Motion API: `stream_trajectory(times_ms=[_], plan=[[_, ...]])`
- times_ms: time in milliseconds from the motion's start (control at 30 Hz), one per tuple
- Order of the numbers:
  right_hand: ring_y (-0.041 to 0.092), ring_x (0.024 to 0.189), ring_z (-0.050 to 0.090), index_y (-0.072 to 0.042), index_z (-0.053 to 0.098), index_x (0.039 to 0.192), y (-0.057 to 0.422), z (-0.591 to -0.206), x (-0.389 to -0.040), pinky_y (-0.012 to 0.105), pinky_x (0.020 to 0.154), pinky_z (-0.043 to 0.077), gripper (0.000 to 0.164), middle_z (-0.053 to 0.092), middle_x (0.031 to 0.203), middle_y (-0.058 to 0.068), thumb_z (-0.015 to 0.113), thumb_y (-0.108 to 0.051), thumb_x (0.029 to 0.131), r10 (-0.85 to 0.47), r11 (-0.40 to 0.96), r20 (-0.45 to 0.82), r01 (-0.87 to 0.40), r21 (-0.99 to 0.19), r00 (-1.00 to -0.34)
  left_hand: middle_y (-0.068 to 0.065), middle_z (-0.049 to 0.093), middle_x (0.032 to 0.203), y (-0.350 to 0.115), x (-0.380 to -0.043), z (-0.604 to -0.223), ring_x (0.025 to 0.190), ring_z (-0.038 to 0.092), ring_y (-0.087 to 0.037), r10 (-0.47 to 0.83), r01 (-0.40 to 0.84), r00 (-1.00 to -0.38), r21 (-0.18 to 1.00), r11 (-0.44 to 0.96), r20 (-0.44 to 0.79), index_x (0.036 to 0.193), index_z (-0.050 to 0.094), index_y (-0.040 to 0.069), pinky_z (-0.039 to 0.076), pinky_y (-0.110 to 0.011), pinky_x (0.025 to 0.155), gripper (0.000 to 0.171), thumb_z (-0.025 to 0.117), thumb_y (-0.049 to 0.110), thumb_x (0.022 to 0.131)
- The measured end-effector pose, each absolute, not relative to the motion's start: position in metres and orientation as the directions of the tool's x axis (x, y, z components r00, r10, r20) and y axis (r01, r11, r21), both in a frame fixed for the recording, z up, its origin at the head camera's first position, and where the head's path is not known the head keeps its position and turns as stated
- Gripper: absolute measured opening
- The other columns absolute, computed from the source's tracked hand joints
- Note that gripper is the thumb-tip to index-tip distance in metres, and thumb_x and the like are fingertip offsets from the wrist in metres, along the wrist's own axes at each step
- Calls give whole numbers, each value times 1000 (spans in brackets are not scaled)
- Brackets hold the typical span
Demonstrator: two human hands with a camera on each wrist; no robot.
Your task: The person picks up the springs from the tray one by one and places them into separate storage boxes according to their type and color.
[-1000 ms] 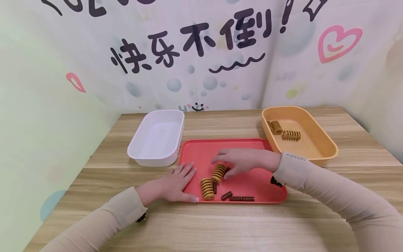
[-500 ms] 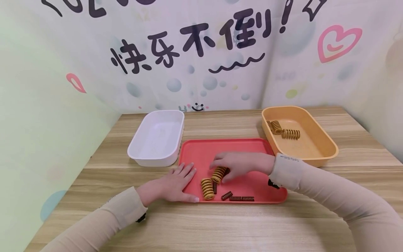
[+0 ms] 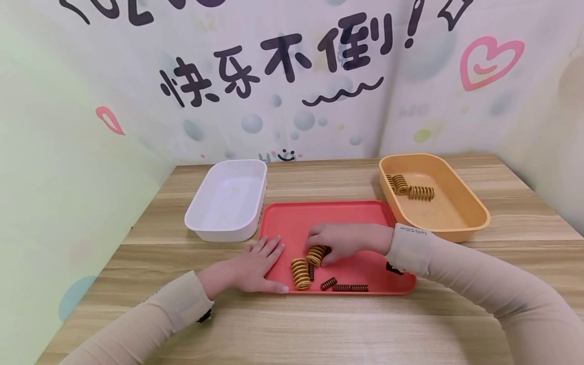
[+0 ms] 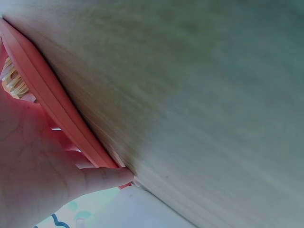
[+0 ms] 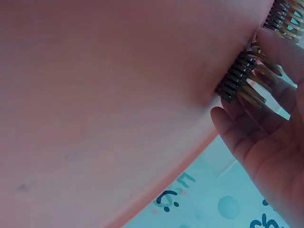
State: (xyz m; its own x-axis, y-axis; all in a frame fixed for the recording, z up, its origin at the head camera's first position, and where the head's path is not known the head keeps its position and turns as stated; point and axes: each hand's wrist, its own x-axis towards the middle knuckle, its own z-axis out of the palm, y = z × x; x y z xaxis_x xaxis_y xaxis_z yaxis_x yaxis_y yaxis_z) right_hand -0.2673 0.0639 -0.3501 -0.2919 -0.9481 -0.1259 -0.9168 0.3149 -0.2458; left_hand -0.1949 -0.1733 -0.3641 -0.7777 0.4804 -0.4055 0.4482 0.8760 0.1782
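This is a work corner in a room of unclear kind: a wood-grain desk (image 3: 328,329) before a doodle-printed backdrop (image 3: 283,114) with Chinese lettering (image 3: 287,62), carrying a red tray (image 3: 287,215) and coil springs (image 3: 300,274).

Right fingers (image 3: 316,238) round gold spring (image 3: 316,257), red tray (image 3: 292,217)

I wear beige cloth on both arms: the left sleeve (image 3: 132,327) looks smooth, and the right sleeve (image 3: 483,286) creases near the elbow. The left cuff (image 3: 184,299) and right cuff (image 3: 410,253) are wide and paler, the right one bearing dark lettering (image 3: 413,230) (too small to read surely). A black piece (image 3: 204,316) peeks from beneath the left, a second black piece (image 3: 394,269) beneath the right. My left hand (image 3: 255,268) and right hand (image 3: 339,240) are bare.
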Motion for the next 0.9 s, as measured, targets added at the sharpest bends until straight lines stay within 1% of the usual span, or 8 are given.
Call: stream_trajectory(times_ms=[167, 567, 733, 900], plan=[[13, 96, 52, -13, 61, 112, 63, -351, -268, 27, 88, 44, 32, 57, 107, 3, 69, -18, 81, -953, 299, -116, -923, -243, -279, -7, 4, 155, -173, -195, -364, 140, 1, -35, 480, 450, -777, 174, 876, -407, 147, 14, 11, 14, -56, 108, 97, 46, 71, 78], [11, 91, 53, -14, 64, 107, 61, -352, -269, 25, 83, 46, 28, 58, 101, 2, 68, -13, 79, -964, 264, -87, -933, -244, -250, -8, 5, 155, -172, -195, -363, 140, 1, -36, 482, 453, -775, 172, 875, -408, 147, 14, 10, 14, -57, 107, 96, 47, 69, 79], [11, 90, 53, -14, 64, 105, 61, -351, -269, 25, 83, 46, 27, 58, 101, 2, 68, -13, 79, -961, 276, -98, -930, -242, -260, -8, 5, 155, -172, -195, -364, 139, 1, -36, 482, 452, -774, 175, 875, -409, 147, 14, 10, 14, -57, 107, 96, 48, 69, 78], [10, 87, 51, -13, 64, 104, 62, -345, -270, 22, 79, 46, 27, 57, 98, 0, 68, -11, 78, -952, 305, -106, -916, -261, -287, -7, 5, 155, -173, -196, -364, 140, 1, -35, 477, 446, -776, 176, 878, -412, 147, 14, 11, 14, -57, 107, 97, 48, 69, 78]])
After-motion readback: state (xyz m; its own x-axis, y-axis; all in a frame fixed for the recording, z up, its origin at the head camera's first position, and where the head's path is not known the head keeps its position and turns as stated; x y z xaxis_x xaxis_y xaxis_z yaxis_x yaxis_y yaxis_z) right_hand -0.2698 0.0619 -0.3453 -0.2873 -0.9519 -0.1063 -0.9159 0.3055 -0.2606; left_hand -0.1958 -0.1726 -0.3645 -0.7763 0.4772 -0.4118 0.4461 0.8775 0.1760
